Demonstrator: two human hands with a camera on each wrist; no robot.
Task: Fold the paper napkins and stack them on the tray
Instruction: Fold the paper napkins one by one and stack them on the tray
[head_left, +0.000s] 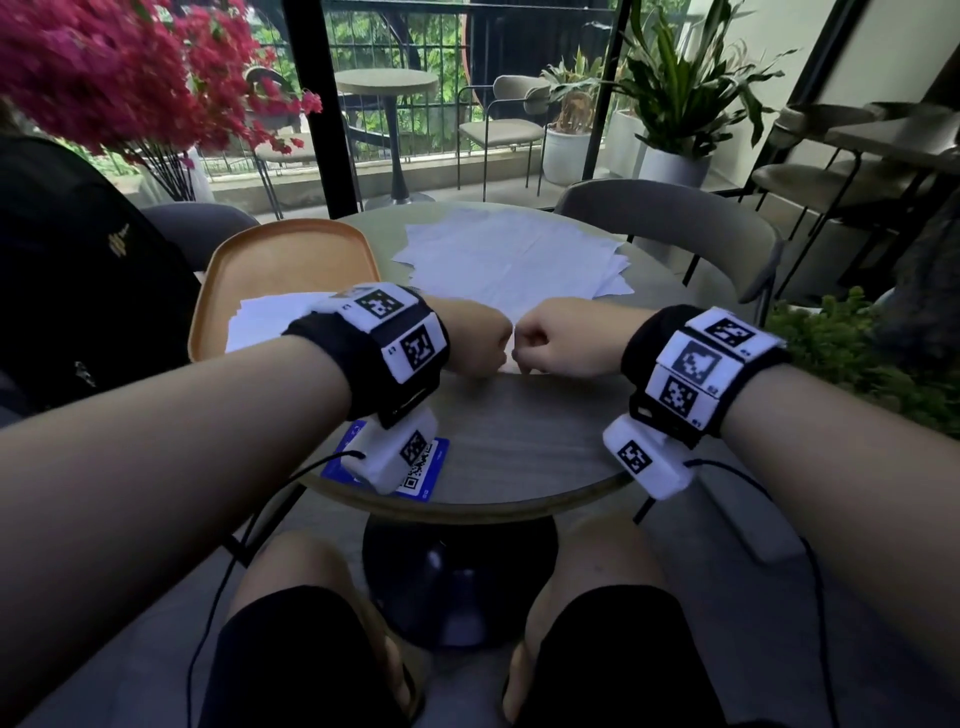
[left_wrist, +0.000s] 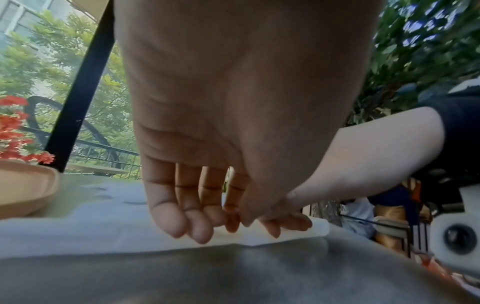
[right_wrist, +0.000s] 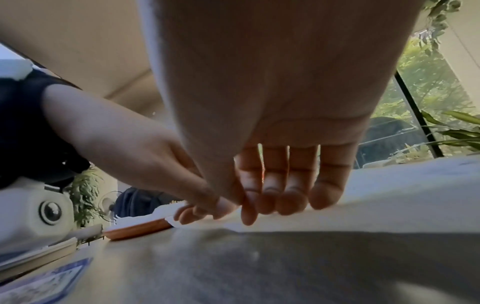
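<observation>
A loose pile of unfolded white napkins (head_left: 509, 260) lies on the round grey table (head_left: 519, 436). My left hand (head_left: 480, 343) and right hand (head_left: 550, 345) meet knuckle to knuckle at its near corner, fingers curled down. In the left wrist view the left hand (left_wrist: 207, 222) pinches the near edge of the top napkin (left_wrist: 78, 232). From the right wrist, the right hand (right_wrist: 272, 201) grips that same napkin edge (right_wrist: 389, 201) beside it. The orange tray (head_left: 280, 260) sits at the left with folded napkins (head_left: 265, 319) on its near part.
A blue QR card (head_left: 415, 467) lies at the table's near edge under my left wrist. A black backpack (head_left: 67, 270) fills the chair at the left, and a grey chair (head_left: 675, 218) stands behind the table. Red flowers (head_left: 119, 67) hang over the far left.
</observation>
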